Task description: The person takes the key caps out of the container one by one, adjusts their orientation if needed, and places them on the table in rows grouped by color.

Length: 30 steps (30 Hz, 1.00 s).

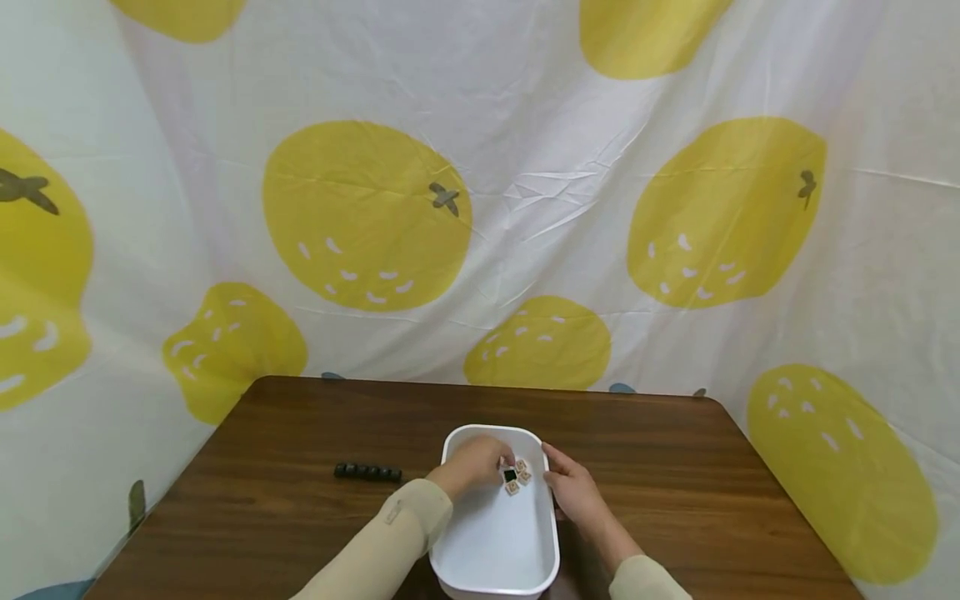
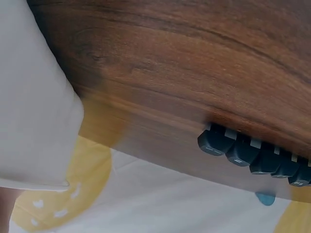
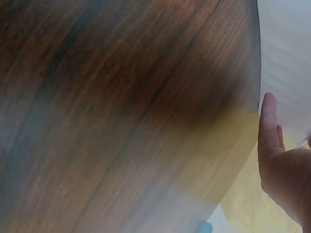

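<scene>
A white rectangular tub (image 1: 495, 542) with rounded corners stands on the table. My left hand (image 1: 480, 460) reaches over its left rim, fingers bent down at the far end inside. Several small tan square pieces (image 1: 512, 487) lie by those fingertips, along with a dark square piece (image 1: 511, 475) with a pale edge. Whether the fingers pinch one is hidden. On the tub's right side, my right hand (image 1: 577, 492) touches the rim; in the right wrist view a straight finger (image 3: 268, 124) lies along the outer wall. Only a sliver of the left hand shows in the left wrist view.
Left of the tub, a row of black keycaps (image 1: 367, 472) lies on the brown wooden table (image 1: 300, 417); light marks show on them in the left wrist view. Behind the table hangs a white curtain (image 1: 517, 242) with yellow fruit prints.
</scene>
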Motion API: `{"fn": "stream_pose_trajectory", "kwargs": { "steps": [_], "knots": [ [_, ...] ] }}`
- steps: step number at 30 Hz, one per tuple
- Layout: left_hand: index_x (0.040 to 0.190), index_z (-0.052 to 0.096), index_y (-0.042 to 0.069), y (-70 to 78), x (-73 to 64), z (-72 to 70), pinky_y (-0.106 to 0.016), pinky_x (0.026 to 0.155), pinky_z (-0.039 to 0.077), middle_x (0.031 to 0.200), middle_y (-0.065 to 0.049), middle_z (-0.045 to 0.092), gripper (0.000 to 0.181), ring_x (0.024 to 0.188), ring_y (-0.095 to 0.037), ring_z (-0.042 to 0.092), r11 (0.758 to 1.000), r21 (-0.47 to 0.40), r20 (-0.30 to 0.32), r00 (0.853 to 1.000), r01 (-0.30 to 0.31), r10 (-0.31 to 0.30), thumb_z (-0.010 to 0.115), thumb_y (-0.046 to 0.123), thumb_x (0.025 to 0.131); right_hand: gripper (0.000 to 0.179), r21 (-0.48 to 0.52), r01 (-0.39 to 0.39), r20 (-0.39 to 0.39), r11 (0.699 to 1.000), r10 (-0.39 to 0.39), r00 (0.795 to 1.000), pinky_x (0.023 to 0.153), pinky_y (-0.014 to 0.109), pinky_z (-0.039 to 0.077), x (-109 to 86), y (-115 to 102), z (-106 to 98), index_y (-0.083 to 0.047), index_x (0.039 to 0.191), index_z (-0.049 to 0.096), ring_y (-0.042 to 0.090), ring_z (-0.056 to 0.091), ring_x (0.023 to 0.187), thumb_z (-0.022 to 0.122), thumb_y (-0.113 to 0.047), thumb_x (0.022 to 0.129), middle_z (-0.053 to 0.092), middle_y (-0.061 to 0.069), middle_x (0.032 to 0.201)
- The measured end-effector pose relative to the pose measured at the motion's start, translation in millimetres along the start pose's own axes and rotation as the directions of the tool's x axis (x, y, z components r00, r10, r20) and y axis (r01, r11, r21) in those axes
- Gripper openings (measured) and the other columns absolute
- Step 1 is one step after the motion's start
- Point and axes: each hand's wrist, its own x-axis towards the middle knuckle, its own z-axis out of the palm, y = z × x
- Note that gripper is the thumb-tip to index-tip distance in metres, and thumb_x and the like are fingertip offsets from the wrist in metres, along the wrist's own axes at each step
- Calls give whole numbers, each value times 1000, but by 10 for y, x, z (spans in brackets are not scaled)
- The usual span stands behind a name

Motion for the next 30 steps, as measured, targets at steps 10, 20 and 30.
{"fn": "stream_pose_trajectory", "kwargs": {
  "steps": [10, 20, 30],
  "knots": [
    [91, 73, 15, -2, -45, 24, -23, 66, 45, 71, 9, 58, 19, 67, -9, 50, 999, 25, 14, 999, 47, -47, 82, 13, 74, 50, 5, 6, 9, 1000, -6, 1000, 45, 29, 46, -9, -2, -3, -2, 146, 46, 22, 62, 67, 49, -2, 96, 61, 21, 100],
    [95, 77, 13, 15, -32, 58, -21, 63, 43, 74, 7, 62, 19, 66, -6, 51, 1000, -5, 2, 1000, -1, 1, 81, 18, 77, 50, 2, 8, 12, 1000, -8, 1000, 45, 29, 47, -20, -12, -3, -2, 146, 46, 21, 61, 67, 49, -1, 97, 60, 21, 100],
    [93, 79, 12, 47, -25, 42, -21, 60, 42, 66, 9, 56, 19, 62, -7, 48, 999, -7, 17, 999, 41, -40, 81, 17, 75, 50, 7, 6, 12, 1000, -6, 1000, 48, 33, 51, -14, -17, -5, -2, 146, 45, 22, 63, 72, 49, -1, 96, 62, 23, 106]
  ]
}}
